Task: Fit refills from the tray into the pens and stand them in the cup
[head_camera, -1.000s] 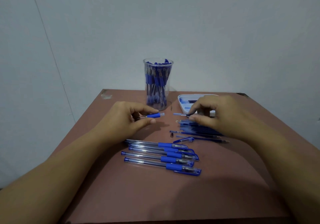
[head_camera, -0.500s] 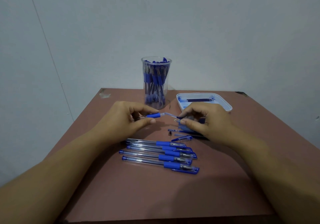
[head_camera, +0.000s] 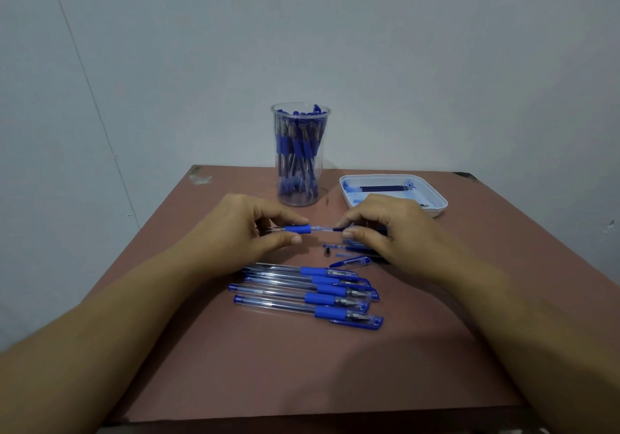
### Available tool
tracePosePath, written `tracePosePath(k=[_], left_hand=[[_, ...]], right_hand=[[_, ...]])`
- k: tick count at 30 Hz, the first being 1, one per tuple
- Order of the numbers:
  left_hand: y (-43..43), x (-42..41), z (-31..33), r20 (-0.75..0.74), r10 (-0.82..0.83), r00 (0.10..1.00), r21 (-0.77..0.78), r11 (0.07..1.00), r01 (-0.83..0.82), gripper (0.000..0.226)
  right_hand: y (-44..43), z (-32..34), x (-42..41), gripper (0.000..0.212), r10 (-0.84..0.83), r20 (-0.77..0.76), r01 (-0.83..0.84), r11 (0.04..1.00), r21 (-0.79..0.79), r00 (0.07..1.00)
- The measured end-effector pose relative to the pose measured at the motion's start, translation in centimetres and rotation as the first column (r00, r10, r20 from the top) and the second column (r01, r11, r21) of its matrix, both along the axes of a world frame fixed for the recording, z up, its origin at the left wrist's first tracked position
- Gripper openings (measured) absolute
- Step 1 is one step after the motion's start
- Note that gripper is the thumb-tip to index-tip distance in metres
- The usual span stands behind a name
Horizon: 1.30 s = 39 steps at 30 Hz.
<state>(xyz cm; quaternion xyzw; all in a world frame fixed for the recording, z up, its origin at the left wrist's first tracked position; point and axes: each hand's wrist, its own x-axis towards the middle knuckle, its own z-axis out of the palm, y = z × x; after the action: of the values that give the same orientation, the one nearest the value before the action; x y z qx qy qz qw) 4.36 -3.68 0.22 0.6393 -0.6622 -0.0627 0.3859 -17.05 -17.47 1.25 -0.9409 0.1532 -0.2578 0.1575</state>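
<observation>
cup [head_camera: 300, 155] behind capped pens [head_camera: 307, 291], tray [head_camera: 436, 203] right of cup

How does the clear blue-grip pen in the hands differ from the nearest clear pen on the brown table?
The held pen is lifted, pinched by the left hand; the nearest pen lies flat. The held pen is uncapped, a refill at its open end; the nearest pen is capped. Both have blue grips.

Reddish-brown table [head_camera: 268, 366], sparsely set.
Clear cup [head_camera: 300, 155] far centre, white tray [head_camera: 439, 203] far right, capped pens [head_camera: 308, 291] rowed mid-table.
</observation>
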Motion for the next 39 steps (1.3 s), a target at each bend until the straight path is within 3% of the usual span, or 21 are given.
tracePosePath(k=[3, 7, 10, 14, 21, 26, 31, 39], left_hand=[[-0.1, -0.5, 0.0, 0.034, -0.025, 0.999, 0.018, 1.0, 0.025, 0.026], [-0.1, -0.1, 0.1, 0.032, -0.007, 0.999, -0.012, 1.0, 0.007, 0.027], [-0.1, 0.5, 0.0, 0.02, 0.006, 1.0, -0.014, 1.0, -0.006, 0.025], [0.0, 0.4, -0.1, 0.024, -0.001, 1.0, -0.014, 1.0, 0.001, 0.026], [0.0, 0.1, 0.1, 0.041, -0.013, 0.999, -0.039, 0.999, 0.015, 0.025], [-0.1, 0.4, 0.0, 0.033, -0.001, 0.999, -0.063, 0.998, 0.003, 0.025], [-0.2, 0.4, -0.1, 0.069, -0.006, 0.998, -0.052, 0.999, 0.01, 0.026], [-0.2, 0.2, 0.0, 0.073, -0.009, 0.997, -0.066, 0.998, 0.014, 0.026]], right_hand=[[0.7, 0.0, 0.4, 0.013, 0.035, -0.005, -0.035, 0.999, -0.027, 0.999], [0.2, 0.0, -0.1, 0.031, 0.026, 0.008, -0.026, 1.0, -0.017, 1.0], [-0.9, -0.1, -0.8, 0.02, -0.035, 0.049, 0.036, 0.999, -0.033, 0.998], [-1.0, -0.4, -0.5, 0.003, 0.001, 0.058, -0.001, 1.0, 0.001, 0.998], [-0.7, -0.5, -0.3, 0.022, 0.05, 0.057, -0.05, 0.999, 0.01, 0.997], [-1.3, -0.3, -0.9, 0.013, -0.013, 0.152, 0.007, 0.999, 0.04, 0.988], [-0.5, -0.7, 0.1, 0.025, 0.023, 0.13, -0.025, 1.0, 0.01, 0.991], [-0.5, -0.9, 0.5, 0.017, 0.026, 0.143, -0.028, 0.999, 0.016, 0.989]])
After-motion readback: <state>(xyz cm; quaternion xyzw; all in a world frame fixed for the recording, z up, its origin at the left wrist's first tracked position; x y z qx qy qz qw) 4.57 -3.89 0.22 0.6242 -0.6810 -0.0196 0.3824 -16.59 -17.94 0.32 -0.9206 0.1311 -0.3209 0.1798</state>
